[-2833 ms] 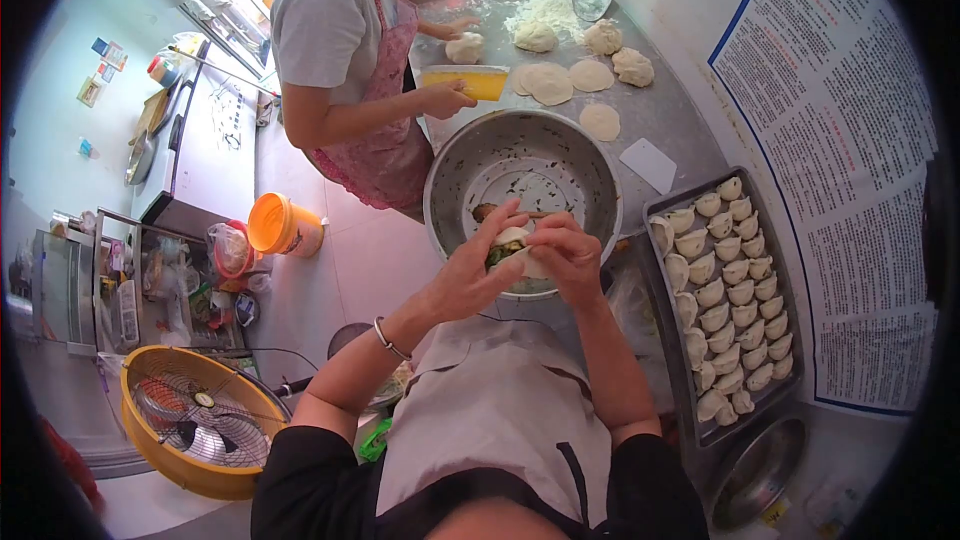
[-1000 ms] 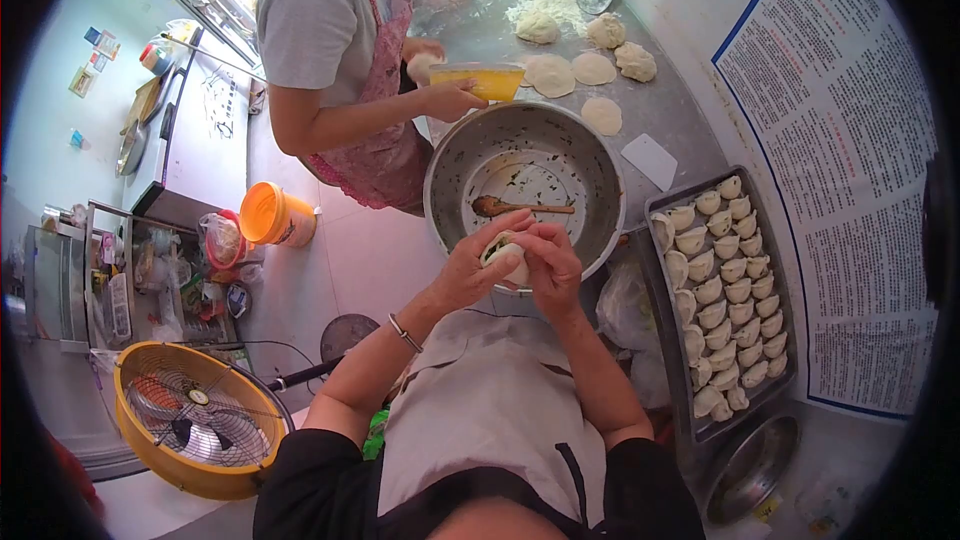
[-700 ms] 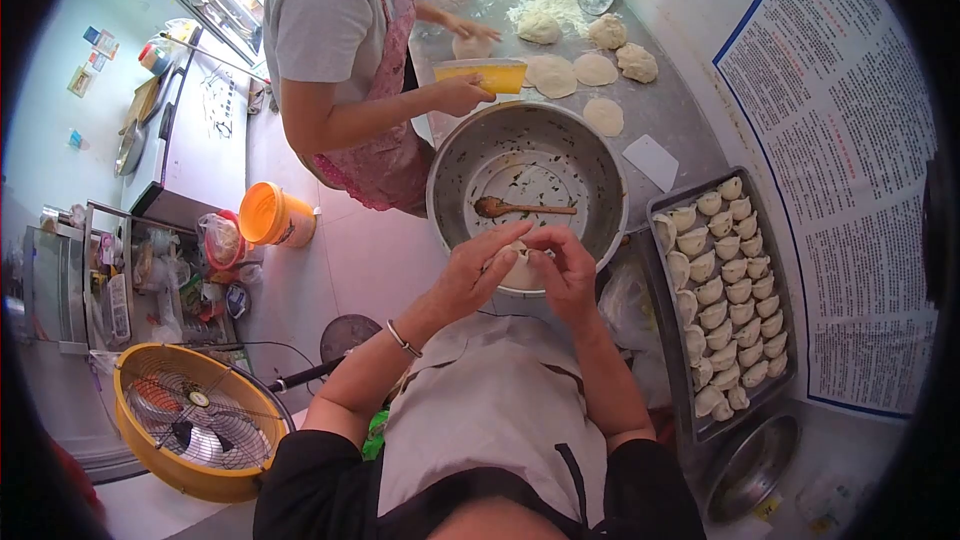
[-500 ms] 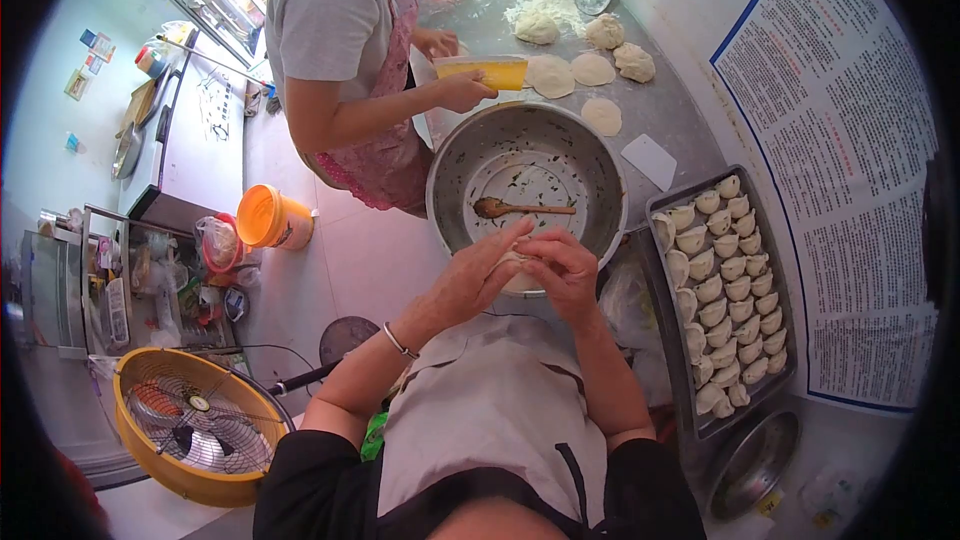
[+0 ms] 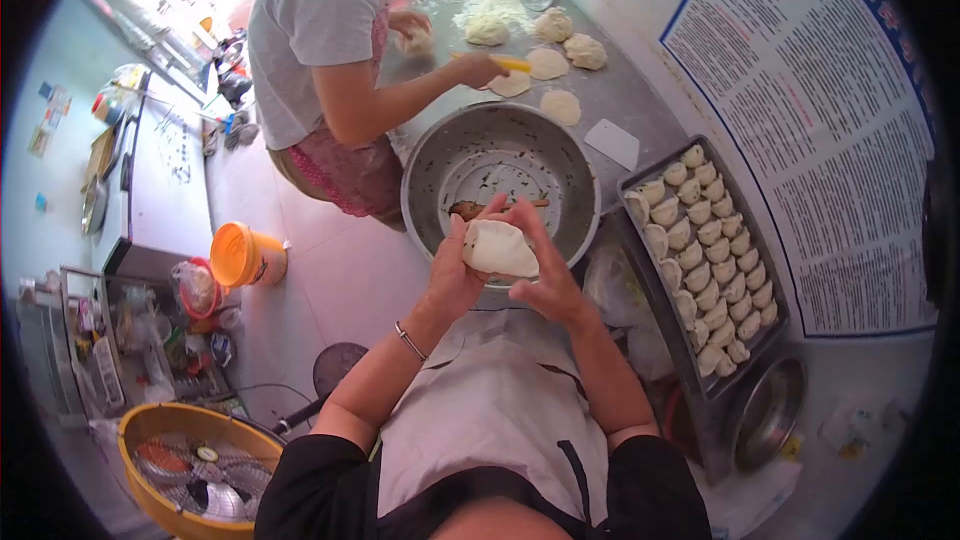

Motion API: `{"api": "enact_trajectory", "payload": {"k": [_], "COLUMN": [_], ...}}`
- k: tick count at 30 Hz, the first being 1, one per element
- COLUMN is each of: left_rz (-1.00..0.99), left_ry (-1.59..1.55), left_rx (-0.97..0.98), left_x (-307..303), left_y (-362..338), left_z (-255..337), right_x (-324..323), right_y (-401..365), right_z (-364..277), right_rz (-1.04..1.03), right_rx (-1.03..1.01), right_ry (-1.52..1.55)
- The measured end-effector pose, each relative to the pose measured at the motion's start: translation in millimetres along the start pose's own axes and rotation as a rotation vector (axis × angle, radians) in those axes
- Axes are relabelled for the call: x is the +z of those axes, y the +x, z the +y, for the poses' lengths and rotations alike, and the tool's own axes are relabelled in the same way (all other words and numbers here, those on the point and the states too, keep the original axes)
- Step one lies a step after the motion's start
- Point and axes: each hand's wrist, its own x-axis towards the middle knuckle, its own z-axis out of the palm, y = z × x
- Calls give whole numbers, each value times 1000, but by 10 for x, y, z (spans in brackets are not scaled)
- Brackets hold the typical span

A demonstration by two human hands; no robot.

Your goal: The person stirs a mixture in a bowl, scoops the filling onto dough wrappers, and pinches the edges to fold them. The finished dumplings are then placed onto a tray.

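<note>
A large white dumpling (image 5: 500, 248) rests in my left hand (image 5: 453, 270), which is closed around its left side over the near rim of a big metal bowl (image 5: 417, 175). My right hand (image 5: 552, 285) is at the dumpling's right end, thumb and fingers spread apart around it; whether the fingertips touch it is hard to see. Inside the bowl lies a wooden spoon (image 5: 468, 210), partly hidden behind my fingers, among scattered green bits.
Rows of dumplings fill a dark tray (image 5: 712, 388) on the right. Dough rounds (image 5: 561, 108), dough lumps (image 5: 584, 51), flour (image 5: 497, 2) and a white scraper (image 5: 612, 144) lie on the metal table. A co-worker (image 5: 320, 40) stands left, holding a yellow-edged tool (image 5: 510, 63).
My hands have parted from pinching together, and the dumpling now shows in my left hand. The co-worker's yellow tool has swung edge-on and the other hand handles dough. The view has shifted.
</note>
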Motion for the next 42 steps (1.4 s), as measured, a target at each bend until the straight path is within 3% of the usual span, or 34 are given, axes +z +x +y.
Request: {"api": "enact_trajectory", "payload": {"k": [2, 4, 7, 10, 14, 19, 25, 29, 31, 33, 36, 39, 40, 42], "left_rz": [-53, -92, -194, -245, -269, -285, -480, -513, -620, -678, -519, -642, -784, -1033], "left_ry": [66, 200, 458, 634, 847, 1131, 1195, 1213, 1073, 841, 649, 838, 992, 1145], "left_rx": [-36, -34, 101, 101, 134, 153, 397, 148, -29, -214, -509, -504, -370, -81], "left_x": [-43, -77, -40, 18, 129, 431, 734, 1092, 1112, 1257, 1545, 1641, 1678, 1667], "left_y": [10, -19, 8, -13, -44, -161, -180, -155, -37, 10, -93, -50, 10, 155], "left_z": [-27, -88, -179, -282, -537, -779, -1402, -1880, -2234, -2507, -2913, -3344, -3453, -3803], "right_x": [107, 153, 83, 98, 101, -30, -498, -919, -1159, -1375, -1708, -1945, -2027, -2235], "right_y": [-60, -131, -256, -448, -690, -991, -1513, -1946, -2176, -2465, -2958, -3516, -3704, -4127], "right_z": [-18, -251, -455, -320, -265, -335, -327, -406, -457, -508, -484, -441, -430, -347], "right_rz": [55, 99, 114, 294, 502, 582, 645, 689, 664, 677, 746, 836, 857, 971], "right_rx": [74, 269, 353, 226, 96, 43, -45, 126, 265, 405, 443, 363, 323, 355], "right_ry": [10, -20, -153, -174, -575, -794, -991, -1014, -1001, -662, -261, 269, 476, 508]}}
